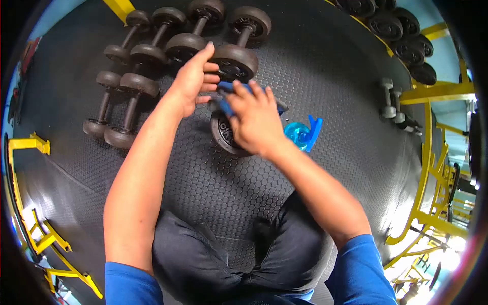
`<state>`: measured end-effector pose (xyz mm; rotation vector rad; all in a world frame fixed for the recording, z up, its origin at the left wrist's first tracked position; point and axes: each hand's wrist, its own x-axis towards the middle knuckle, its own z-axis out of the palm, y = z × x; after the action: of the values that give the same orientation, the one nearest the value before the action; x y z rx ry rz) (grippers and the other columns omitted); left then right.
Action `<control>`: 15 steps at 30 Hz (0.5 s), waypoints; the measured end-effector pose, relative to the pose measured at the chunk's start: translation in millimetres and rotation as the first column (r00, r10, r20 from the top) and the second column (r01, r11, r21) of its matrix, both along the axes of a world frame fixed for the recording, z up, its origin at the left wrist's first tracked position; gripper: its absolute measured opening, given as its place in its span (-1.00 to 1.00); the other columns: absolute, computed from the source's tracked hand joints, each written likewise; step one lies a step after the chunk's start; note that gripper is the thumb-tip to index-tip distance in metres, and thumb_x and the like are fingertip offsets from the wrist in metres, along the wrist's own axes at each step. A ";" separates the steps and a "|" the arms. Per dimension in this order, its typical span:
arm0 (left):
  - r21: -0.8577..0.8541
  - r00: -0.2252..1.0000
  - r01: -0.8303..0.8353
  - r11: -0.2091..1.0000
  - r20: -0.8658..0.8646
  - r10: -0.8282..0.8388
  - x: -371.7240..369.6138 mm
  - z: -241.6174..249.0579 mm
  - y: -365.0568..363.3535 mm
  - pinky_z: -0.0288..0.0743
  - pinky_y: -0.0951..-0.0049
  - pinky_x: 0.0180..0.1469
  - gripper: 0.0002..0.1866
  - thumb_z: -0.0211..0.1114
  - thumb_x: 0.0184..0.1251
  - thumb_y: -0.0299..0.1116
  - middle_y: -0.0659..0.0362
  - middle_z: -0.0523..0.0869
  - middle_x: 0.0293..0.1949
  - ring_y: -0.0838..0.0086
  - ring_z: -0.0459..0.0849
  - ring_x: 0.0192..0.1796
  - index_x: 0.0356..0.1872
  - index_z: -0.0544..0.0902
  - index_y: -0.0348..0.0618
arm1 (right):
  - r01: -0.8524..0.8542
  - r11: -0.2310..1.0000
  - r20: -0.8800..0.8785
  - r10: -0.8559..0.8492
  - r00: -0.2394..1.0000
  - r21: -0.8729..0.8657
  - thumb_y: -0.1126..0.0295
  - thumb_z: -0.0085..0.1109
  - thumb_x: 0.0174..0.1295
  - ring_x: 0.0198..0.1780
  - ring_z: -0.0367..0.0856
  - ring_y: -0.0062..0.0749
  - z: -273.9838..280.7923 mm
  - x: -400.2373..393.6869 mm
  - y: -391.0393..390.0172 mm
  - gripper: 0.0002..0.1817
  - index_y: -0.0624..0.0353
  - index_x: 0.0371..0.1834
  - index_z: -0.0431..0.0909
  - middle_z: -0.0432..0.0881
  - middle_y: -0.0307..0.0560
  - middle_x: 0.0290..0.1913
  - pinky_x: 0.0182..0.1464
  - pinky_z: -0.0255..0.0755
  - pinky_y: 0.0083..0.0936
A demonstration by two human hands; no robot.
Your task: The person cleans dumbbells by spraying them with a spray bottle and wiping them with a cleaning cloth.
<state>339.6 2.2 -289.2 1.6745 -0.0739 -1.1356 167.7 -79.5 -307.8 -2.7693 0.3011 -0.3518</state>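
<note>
My left hand (193,84) is raised with its fingers apart and holds nothing, close to the end of a dark dumbbell. My right hand (255,119) lies over a blue cloth (226,105), slightly blurred, with its fingertips near those of my left hand. Under the right hand is a dumbbell (221,133) with a round dark weight, partly hidden by the palm. Just right of it on the floor stands a clear bottle of blue liquid (295,133) with a blue spray top (314,133).
Several dark dumbbells (239,60) lie in rows at the upper left of the black rubber floor (203,178). More weights (386,26) rest on a yellow rack (432,93) at the upper right. Grey dumbbells (388,97) are beside it. Yellow frames (30,144) stand at the left.
</note>
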 end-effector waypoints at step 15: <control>-0.189 0.916 0.059 0.980 -0.379 -0.128 -10.7 -51.1 0.0 0.44 0.12 0.23 0.00 0.05 0.22 0.52 -0.20 0.56 0.18 0.15 0.63 0.12 0.31 0.47 -0.27 | -0.330 0.942 -0.012 0.330 0.944 -0.067 0.25 0.32 0.01 0.19 0.42 -0.12 2.7 -5.6 18.6 -0.67 -0.07 -0.10 0.63 0.47 -0.10 0.20 0.17 0.27 -0.04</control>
<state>328.9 2.2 -340.3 1.2761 -0.0002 -1.4747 162.0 -60.9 -305.2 -2.8185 -0.1799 -0.2788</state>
